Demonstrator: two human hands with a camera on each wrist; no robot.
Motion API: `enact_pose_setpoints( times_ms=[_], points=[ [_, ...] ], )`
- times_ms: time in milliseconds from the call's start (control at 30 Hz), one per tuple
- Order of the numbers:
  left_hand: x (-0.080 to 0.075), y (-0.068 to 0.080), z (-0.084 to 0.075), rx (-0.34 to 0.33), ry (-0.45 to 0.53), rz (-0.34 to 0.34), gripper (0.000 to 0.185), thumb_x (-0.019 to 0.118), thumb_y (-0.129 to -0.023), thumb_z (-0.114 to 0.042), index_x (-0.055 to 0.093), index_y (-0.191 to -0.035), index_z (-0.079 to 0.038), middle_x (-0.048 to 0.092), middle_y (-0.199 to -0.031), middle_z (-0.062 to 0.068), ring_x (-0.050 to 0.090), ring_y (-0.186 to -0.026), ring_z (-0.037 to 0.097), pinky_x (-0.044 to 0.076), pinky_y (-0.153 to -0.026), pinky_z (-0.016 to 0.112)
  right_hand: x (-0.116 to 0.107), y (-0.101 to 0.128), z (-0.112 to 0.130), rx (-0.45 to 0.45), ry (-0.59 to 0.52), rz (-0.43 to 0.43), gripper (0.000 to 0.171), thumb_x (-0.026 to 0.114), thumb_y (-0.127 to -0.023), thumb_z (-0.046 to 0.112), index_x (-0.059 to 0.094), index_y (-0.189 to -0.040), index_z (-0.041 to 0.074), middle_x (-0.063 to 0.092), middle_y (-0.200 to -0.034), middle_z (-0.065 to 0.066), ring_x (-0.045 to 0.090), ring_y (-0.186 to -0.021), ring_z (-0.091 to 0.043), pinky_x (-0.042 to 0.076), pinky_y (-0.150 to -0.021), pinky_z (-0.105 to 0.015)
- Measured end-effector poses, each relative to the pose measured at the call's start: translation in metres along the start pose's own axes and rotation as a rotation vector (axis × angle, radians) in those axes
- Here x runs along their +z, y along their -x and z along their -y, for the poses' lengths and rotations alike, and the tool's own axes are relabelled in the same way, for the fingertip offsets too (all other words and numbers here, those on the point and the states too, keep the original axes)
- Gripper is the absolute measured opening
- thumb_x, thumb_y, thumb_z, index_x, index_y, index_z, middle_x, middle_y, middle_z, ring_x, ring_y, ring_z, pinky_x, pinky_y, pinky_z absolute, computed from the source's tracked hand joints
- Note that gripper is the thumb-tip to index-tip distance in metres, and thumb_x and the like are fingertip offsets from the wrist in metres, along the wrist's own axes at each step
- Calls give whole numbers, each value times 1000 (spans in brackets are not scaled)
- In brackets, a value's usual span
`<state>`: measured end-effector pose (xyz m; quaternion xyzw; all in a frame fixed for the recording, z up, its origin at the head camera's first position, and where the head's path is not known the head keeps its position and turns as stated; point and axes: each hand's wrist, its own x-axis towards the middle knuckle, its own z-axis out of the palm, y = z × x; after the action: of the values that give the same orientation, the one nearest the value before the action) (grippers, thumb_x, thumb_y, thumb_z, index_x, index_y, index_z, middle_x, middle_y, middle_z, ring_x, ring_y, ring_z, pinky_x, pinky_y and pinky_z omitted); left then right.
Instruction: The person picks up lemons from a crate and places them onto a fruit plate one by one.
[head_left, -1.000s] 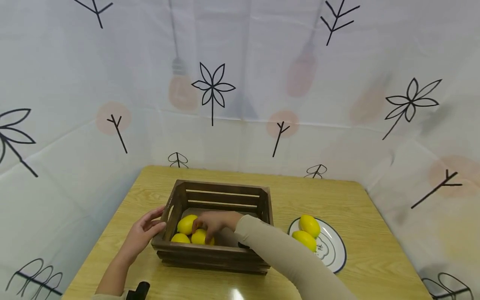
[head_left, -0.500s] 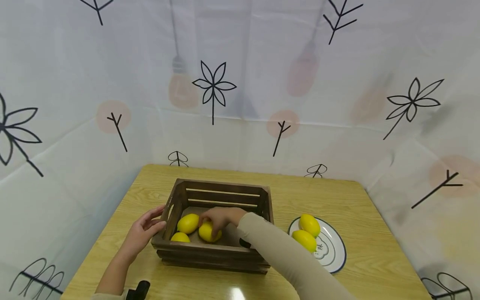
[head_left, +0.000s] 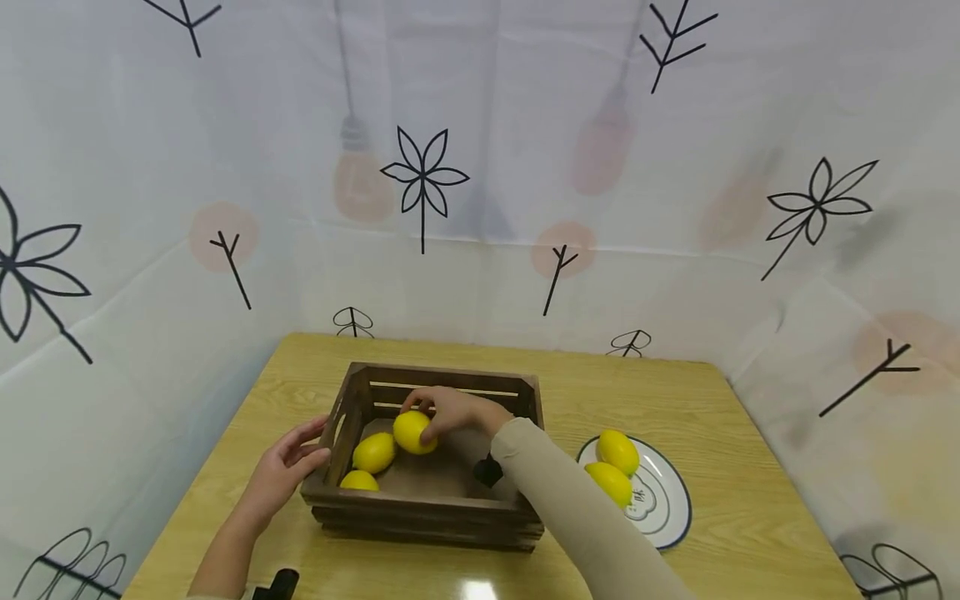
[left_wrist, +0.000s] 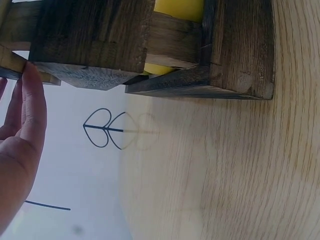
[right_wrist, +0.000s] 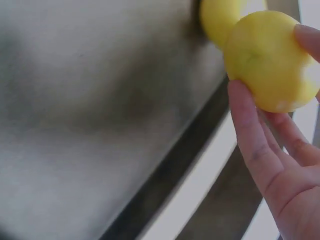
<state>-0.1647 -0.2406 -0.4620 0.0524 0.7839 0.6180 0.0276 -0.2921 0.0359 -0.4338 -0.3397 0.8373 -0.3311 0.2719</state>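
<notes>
Inside the dark wooden crate (head_left: 427, 507), my right hand (head_left: 454, 410) holds a yellow lemon (head_left: 412, 432) between thumb and fingers, raised above the crate's floor. The right wrist view shows this lemon (right_wrist: 265, 62) up close, the fingertips (right_wrist: 241, 92) against its skin. A second lemon (head_left: 374, 453) lies in the crate just left of the held one. Lower in the left front corner is a third lemon (head_left: 360, 481), partly hidden by the front wall. My left hand (head_left: 283, 467) rests against the crate's left end, its fingers (left_wrist: 34, 100) extended at the wood.
Right of the crate, a white plate (head_left: 672, 504) with a dark blue rim bears two lemons (head_left: 618, 452), partly behind the right sleeve (head_left: 581, 500). The wooden table (head_left: 622, 383) meets a patterned white cloth (head_left: 480, 167) at its back and sides.
My right hand has taken hold of the front lemon and lifted it up and toward the back of the crate. The left hand stays at the crate's end.
</notes>
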Motion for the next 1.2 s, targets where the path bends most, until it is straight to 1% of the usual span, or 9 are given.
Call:
enact_pose_setpoints(
  times_ms=[100, 200, 333, 433, 533, 700, 967, 1200],
  points=[
    [1, 0, 0, 7, 9, 3, 54, 58, -94, -20, 37, -141, -3, 36, -140, 20, 53, -101, -3, 47, -82, 20, -6, 4, 5, -53, -74, -48, 50, 74, -76, 5, 56, -121, 17, 53, -116, -5, 53, -101, -18, 49, -75, -27],
    [1, 0, -1, 14, 13, 0, 54, 57, -94, -19, 37, -141, -2, 36, -139, 20, 53, -101, -3, 47, -82, 21, -11, 10, 12, -110, -158, -98, 51, 74, -77, 7, 55, -123, 17, 51, -120, -6, 53, -104, -20, 49, -78, -27],
    [2, 2, -2, 1, 11, 3, 54, 57, -94, -21, 37, -141, -2, 35, -140, 20, 52, -101, -4, 47, -82, 20, -17, 20, 29, -135, -259, -150, 54, 75, -77, 8, 53, -126, 20, 49, -123, -7, 56, -103, -20, 51, -77, -29],
    [2, 3, -4, -3, 5, 0, 53, 57, -95, -21, 37, -141, -3, 35, -140, 20, 52, -100, -4, 46, -81, 20, -19, 27, 39, -139, -289, -178, 56, 75, -77, 8, 53, -126, 22, 51, -121, -6, 59, -98, -19, 52, -76, -30],
    [3, 4, -6, -4, -3, 0, 53, 56, -95, -21, 37, -141, -3, 35, -140, 20, 52, -100, -5, 46, -81, 19, -21, 32, 44, -157, -311, -199, 56, 75, -77, 8, 53, -127, 21, 52, -120, -5, 58, -97, -19, 51, -77, -31],
    [4, 6, -7, -18, -12, 3, 54, 57, -95, -23, 37, -142, -4, 35, -141, 20, 51, -100, -6, 46, -81, 19, -21, 41, 46, -188, -377, -238, 57, 74, -78, 5, 51, -129, 17, 51, -122, -7, 58, -98, -24, 51, -78, -33],
    [6, 11, -8, -32, -23, 3, 55, 57, -94, -24, 37, -142, -6, 35, -142, 20, 51, -100, -7, 45, -81, 19, -24, 61, 50, -235, -489, -304, 57, 73, -79, 6, 50, -129, 16, 46, -122, -11, 59, -99, -23, 52, -77, -37],
    [8, 15, -8, -37, -22, 0, 55, 57, -94, -24, 37, -142, -6, 35, -141, 20, 51, -100, -6, 46, -81, 19, -28, 80, 51, -269, -530, -381, 56, 72, -79, 4, 49, -130, 12, 48, -121, -14, 58, -96, -27, 53, -75, -38]
  ],
)
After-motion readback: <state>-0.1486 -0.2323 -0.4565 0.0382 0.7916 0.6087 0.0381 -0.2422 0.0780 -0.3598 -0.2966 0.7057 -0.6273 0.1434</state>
